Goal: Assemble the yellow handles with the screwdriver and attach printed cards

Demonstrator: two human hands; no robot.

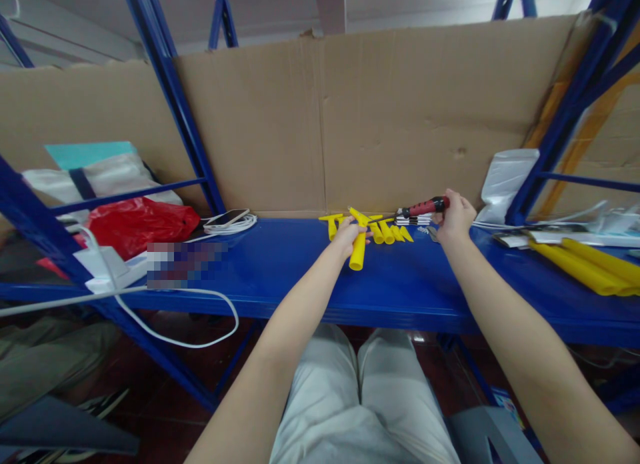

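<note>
My left hand [346, 239] is closed around a yellow T-shaped plastic part [357, 252], whose tube end points down toward me. In my right hand [455, 216] is a screwdriver [423, 207] with a red and black handle, gripped at its end. Its shaft runs left, nearly level, to the yellow part; whether the tip touches it I cannot tell. Several more yellow parts [384, 233] lie on the blue shelf just behind and right of my left hand. Small metallic pieces [427, 231] lie under the screwdriver handle.
A brown cardboard panel [380, 117] closes off the back of the blue shelf [280, 271]. At left are a red plastic bag [143, 223], a phone [227, 217] and white cables [200, 344]. Yellow tubes [580, 267] lie at right, near a translucent bag [507, 184].
</note>
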